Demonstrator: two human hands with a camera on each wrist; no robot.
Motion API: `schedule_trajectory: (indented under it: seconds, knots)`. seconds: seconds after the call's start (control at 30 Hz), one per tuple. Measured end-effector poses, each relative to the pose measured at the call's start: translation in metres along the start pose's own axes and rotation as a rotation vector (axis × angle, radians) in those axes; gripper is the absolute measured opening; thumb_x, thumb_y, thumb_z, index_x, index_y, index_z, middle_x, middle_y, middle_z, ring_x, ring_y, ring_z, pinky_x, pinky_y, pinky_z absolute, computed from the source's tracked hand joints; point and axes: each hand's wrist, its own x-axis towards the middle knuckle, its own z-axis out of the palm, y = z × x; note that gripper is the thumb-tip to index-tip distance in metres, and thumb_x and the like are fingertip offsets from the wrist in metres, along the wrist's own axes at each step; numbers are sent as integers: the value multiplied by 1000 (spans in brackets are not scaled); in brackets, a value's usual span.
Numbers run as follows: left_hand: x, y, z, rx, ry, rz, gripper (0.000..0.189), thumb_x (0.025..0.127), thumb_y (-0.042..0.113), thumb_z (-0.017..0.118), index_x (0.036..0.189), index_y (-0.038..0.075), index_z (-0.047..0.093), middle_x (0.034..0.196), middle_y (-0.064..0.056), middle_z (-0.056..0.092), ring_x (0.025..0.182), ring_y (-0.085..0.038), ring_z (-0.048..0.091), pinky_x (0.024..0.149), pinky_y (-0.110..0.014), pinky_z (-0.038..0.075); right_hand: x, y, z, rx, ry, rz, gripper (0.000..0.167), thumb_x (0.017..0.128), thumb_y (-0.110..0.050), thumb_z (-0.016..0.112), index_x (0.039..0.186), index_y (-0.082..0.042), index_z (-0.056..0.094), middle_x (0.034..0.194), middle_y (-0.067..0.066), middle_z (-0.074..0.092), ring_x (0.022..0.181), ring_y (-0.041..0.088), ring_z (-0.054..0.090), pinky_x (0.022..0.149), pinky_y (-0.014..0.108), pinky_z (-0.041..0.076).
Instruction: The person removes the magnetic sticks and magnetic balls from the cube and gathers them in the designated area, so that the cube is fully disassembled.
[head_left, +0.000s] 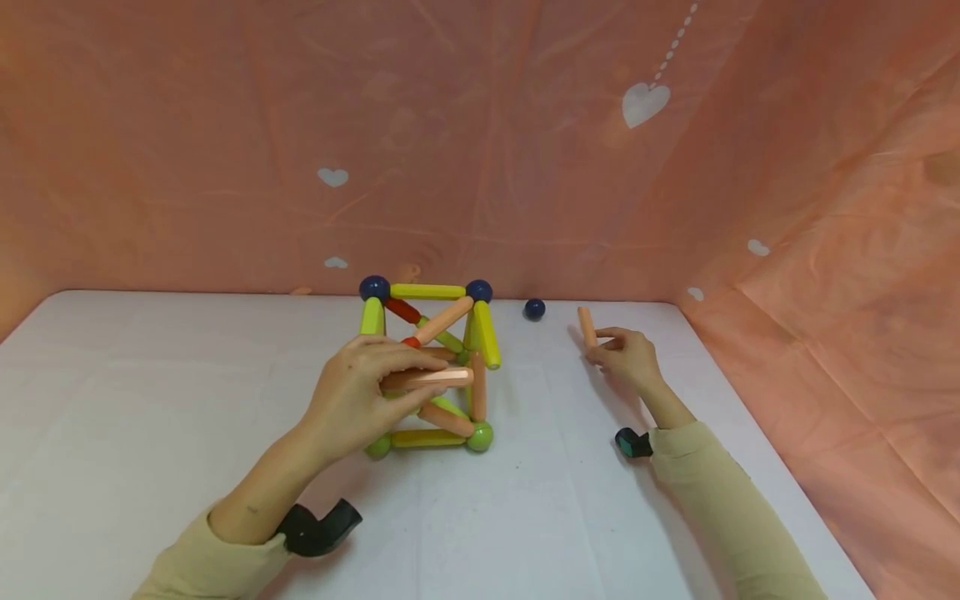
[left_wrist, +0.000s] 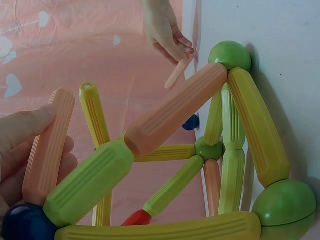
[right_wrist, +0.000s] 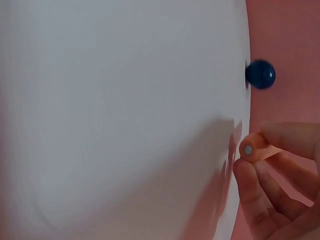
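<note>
My left hand (head_left: 352, 404) pinches an orange magnetic rod (head_left: 442, 378) between thumb and fingers in front of a frame built of rods and balls. In the left wrist view this rod (left_wrist: 52, 145) has its lower end right at a dark blue ball (left_wrist: 30, 223) of the frame. A yellow rod (head_left: 488, 337) slants down from the frame's upper right blue ball (head_left: 479, 291), its far end free. Over at the right, my right hand (head_left: 630, 360) pinches another orange rod (head_left: 587, 325). A round metal spot shows on the end of that rod (right_wrist: 254, 149) in the right wrist view.
A loose dark blue ball (head_left: 535, 309) lies near the table's back edge, between frame and right hand. Green balls (head_left: 480, 437) form the frame's lower corners. A pink cloth (head_left: 495, 167) with white hearts hangs behind the white table (head_left: 180, 400) and along its right side.
</note>
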Motion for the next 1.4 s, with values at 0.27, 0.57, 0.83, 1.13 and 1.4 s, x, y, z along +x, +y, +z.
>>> schedule_trajectory:
  seconds: [0.27, 0.57, 0.83, 1.13, 1.4]
  knots:
    - [0, 0, -1, 0, -8, -7, 29, 73, 23, 83, 101, 18, 77, 96, 10, 74, 92, -15, 62, 81, -33, 44, 2, 2, 0, 44, -27, 42, 44, 87, -14, 67, 125, 7, 57, 100, 24, 69, 64, 3, 64, 60, 16, 50]
    - [0, 0, 0, 7, -14, -10, 27, 74, 22, 83, 100, 19, 77, 97, 10, 74, 92, -15, 61, 80, -33, 44, 2, 2, 3, 29, -30, 97, 41, 87, -18, 67, 118, 9, 62, 101, 22, 70, 63, -1, 60, 59, 13, 46]
    - [0, -1, 2, 13, -14, -17, 26, 74, 21, 83, 99, 19, 77, 96, 10, 74, 92, -16, 61, 80, -35, 45, 0, 2, 2, -48, 16, 29, 48, 90, -27, 66, 124, 5, 59, 112, 24, 66, 92, 26, 67, 76, 28, 53]
    - [0, 1, 1, 19, -27, -39, 25, 75, 18, 82, 99, 20, 77, 95, 10, 74, 94, -19, 61, 80, -39, 46, -12, -28, 13, 197, 178, -139, 37, 89, -25, 68, 118, -3, 65, 103, 13, 69, 89, 12, 64, 73, 18, 50]
    - [0, -1, 3, 15, -12, -9, 25, 75, 18, 83, 99, 20, 77, 96, 10, 74, 92, -18, 62, 79, -37, 45, -31, -56, 30, 475, 119, -246, 32, 90, -17, 68, 114, 4, 64, 87, -6, 67, 76, 8, 64, 63, 22, 54]
